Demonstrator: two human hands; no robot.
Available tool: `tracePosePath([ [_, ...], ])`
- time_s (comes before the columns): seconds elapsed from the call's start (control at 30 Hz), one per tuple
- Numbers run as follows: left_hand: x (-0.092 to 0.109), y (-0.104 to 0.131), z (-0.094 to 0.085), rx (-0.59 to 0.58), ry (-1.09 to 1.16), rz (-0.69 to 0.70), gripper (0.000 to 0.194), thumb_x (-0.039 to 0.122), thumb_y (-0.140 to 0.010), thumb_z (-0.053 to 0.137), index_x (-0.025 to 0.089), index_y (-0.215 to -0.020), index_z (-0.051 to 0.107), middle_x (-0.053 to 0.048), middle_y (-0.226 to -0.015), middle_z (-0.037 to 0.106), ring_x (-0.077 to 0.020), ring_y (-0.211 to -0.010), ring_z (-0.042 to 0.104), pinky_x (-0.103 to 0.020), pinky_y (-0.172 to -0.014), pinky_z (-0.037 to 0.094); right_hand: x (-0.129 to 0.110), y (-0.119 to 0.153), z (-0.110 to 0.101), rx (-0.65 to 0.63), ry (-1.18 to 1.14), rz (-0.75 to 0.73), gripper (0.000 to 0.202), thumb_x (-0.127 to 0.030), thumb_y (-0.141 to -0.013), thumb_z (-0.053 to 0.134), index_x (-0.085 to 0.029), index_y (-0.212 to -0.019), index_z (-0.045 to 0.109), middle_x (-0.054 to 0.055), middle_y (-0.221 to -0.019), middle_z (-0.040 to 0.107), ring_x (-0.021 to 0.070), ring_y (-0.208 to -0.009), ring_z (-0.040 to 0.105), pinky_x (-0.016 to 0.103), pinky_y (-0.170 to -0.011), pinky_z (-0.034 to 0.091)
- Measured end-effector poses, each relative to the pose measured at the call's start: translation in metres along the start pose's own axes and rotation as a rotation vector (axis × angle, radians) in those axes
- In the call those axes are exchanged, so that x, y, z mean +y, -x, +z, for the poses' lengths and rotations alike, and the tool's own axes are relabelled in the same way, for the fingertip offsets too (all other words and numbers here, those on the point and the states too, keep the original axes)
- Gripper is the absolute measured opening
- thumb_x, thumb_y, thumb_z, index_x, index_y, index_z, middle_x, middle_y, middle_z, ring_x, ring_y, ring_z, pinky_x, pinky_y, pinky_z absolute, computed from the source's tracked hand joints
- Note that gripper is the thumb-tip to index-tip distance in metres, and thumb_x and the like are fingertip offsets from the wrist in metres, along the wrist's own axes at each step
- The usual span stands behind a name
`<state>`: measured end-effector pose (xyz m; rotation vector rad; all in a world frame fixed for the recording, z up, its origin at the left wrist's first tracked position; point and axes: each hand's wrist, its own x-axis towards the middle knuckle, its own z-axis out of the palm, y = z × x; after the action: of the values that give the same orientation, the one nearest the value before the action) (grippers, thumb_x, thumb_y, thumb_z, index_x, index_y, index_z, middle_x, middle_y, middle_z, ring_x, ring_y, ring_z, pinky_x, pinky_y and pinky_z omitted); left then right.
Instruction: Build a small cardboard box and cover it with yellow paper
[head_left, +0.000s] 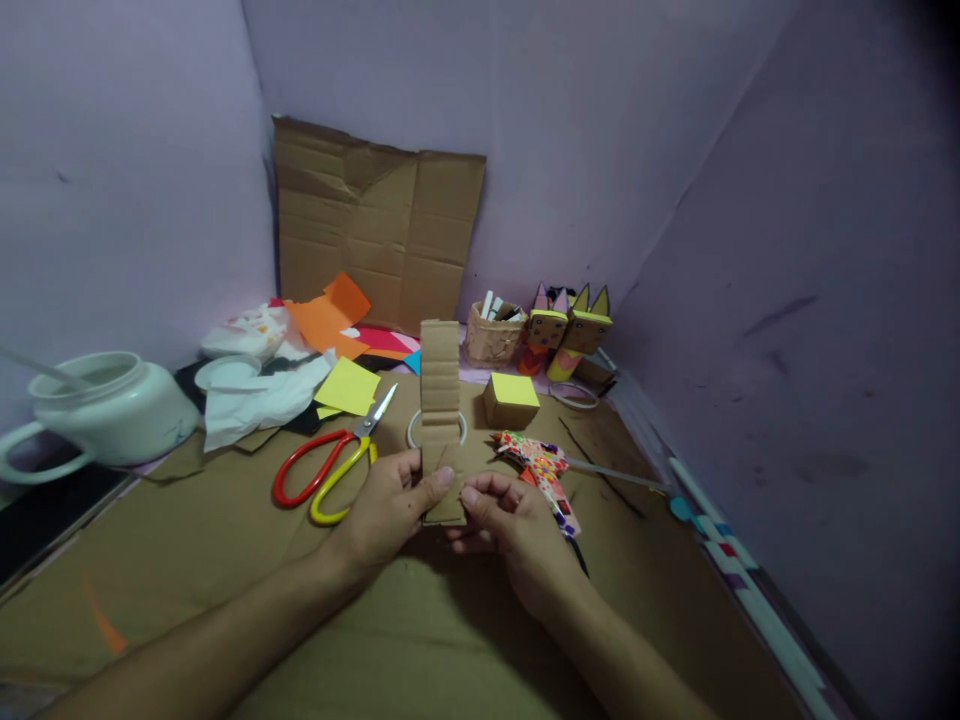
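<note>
No text, label, brand, number or sign can be read here. The glue gun [551,482] carries a colourful printed pattern, but in it I cannot make out any letters or numbers.

Scissors [364,428] bar left, glue gun [541,463] right; near side passable.

It looks like a home craft corner — lilac walls [600,120] meet behind a cardboard-covered bench [360,640] that carries scissors [365,425], a glue gun [534,458], orange paper [341,310] and two figures [548,328] with pointed ears.
</note>
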<state>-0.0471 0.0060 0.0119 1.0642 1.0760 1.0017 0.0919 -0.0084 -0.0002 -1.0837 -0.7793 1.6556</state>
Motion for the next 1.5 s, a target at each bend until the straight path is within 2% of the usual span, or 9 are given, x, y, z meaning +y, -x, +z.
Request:
tracePosePath([
  [0.1, 0.001, 0.001, 0.001, -0.021, -0.004, 0.029, 0.029, 0.041, -0.063, 0.073, 0.015, -0.069, 0.061, 0.006, -0.047, 0.051, -0.0058, -0.039, 0.034, -0.018, -0.037, 0.024, 0.000, 0.000, -0.001, 0.011, 0.058, -0.061, 0.037, -0.041, -0.052, 0.082, -0.014, -0.066, 0.061, -0.006, -0.052, 0.054, 0.0073, -0.043, 0.053, 0.021, -0.043, 0.051],
  [0.2, 0.003, 0.003, 0.002, -0.080, -0.027, 0.071, 0.027, 0.040, -0.065, 0.071, 0.015, -0.069, 0.062, 0.005, -0.048, 0.053, -0.0085, -0.043, 0.042, -0.020, -0.042, 0.033, -0.001, 0.001, 0.000, 0.020, 0.067, -0.112, 0.035, -0.044, -0.058, 0.078, -0.015, -0.066, 0.060, -0.007, -0.050, 0.050, 0.0058, -0.043, 0.045, 0.018, -0.039, 0.045],
  [0.3, 0.003, 0.004, 0.002, -0.156, -0.065, 0.117, 0.025, 0.038, -0.068, 0.069, 0.014, -0.072, 0.063, 0.000, -0.060, 0.062, -0.0156, -0.061, 0.057, -0.025, -0.057, 0.045, -0.003, 0.002, -0.001, 0.032, 0.072, -0.140, 0.037, -0.047, -0.060, 0.076, -0.016, -0.069, 0.059, -0.006, -0.053, 0.051, 0.0054, -0.043, 0.043, 0.016, -0.039, 0.039],
  [0.43, -0.003, 0.005, 0.003, -0.223, -0.152, 0.113, 0.026, 0.038, -0.071, 0.067, 0.013, -0.076, 0.064, -0.004, -0.071, 0.065, -0.0199, -0.074, 0.060, -0.028, -0.066, 0.047, -0.005, 0.002, -0.002, 0.031, 0.186, -0.177, 0.033, -0.043, -0.058, 0.077, -0.015, -0.065, 0.060, -0.005, -0.054, 0.053, 0.0066, -0.046, 0.044, 0.018, -0.042, 0.036],
  [0.5, -0.006, 0.005, 0.002, -0.246, -0.156, 0.056, 0.030, 0.042, -0.070, 0.068, 0.013, -0.076, 0.063, -0.002, -0.068, 0.063, -0.0153, -0.063, 0.056, -0.024, -0.057, 0.045, -0.005, 0.001, -0.004, 0.036, 0.203, -0.186, 0.032, -0.041, -0.057, 0.077, -0.015, -0.059, 0.058, -0.005, -0.050, 0.051, 0.0062, -0.043, 0.041, 0.019, -0.041, 0.033],
  [0.6, -0.008, 0.006, 0.000, -0.325, -0.143, -0.049, 0.036, 0.049, -0.071, 0.065, 0.013, -0.075, 0.062, 0.002, -0.056, 0.053, -0.0057, -0.041, 0.036, -0.018, -0.038, 0.028, -0.006, -0.001, -0.006, 0.065, 0.178, -0.199, 0.031, -0.038, -0.056, 0.077, -0.016, -0.054, 0.055, -0.006, -0.047, 0.049, 0.0059, -0.042, 0.038, 0.020, -0.041, 0.028],
  [0.7, -0.009, 0.007, -0.002, -0.397, -0.146, -0.099, 0.037, 0.050, -0.072, 0.063, 0.013, -0.076, 0.062, 0.005, -0.049, 0.045, -0.0042, -0.038, 0.027, -0.017, -0.035, 0.017, -0.005, -0.003, -0.008, 0.087, 0.169, -0.206, 0.032, -0.037, -0.056, 0.076, -0.017, -0.052, 0.052, -0.007, -0.045, 0.047, 0.0054, -0.041, 0.035, 0.021, -0.042, 0.025],
  [1.1, -0.011, 0.008, -0.001, -0.303, -0.082, -0.093, 0.035, 0.044, -0.064, 0.070, 0.011, -0.073, 0.062, 0.003, -0.054, 0.049, -0.0036, -0.040, 0.028, -0.017, -0.035, 0.018, -0.006, 0.000, -0.006, 0.050, 0.197, -0.183, 0.030, -0.039, -0.059, 0.075, -0.017, -0.057, 0.055, -0.007, -0.048, 0.049, 0.0063, -0.043, 0.037, 0.021, -0.044, 0.027],
  [1.5, -0.013, 0.006, -0.003, -0.317, -0.087, -0.108, 0.038, 0.044, -0.063, 0.069, 0.010, -0.077, 0.060, 0.003, -0.054, 0.049, -0.0038, -0.040, 0.031, -0.017, -0.036, 0.019, -0.005, -0.001, -0.005, 0.049, 0.193, -0.164, 0.029, -0.039, -0.058, 0.076, -0.016, -0.060, 0.058, -0.005, -0.051, 0.052, 0.0060, -0.044, 0.039, 0.021, -0.045, 0.030],
])
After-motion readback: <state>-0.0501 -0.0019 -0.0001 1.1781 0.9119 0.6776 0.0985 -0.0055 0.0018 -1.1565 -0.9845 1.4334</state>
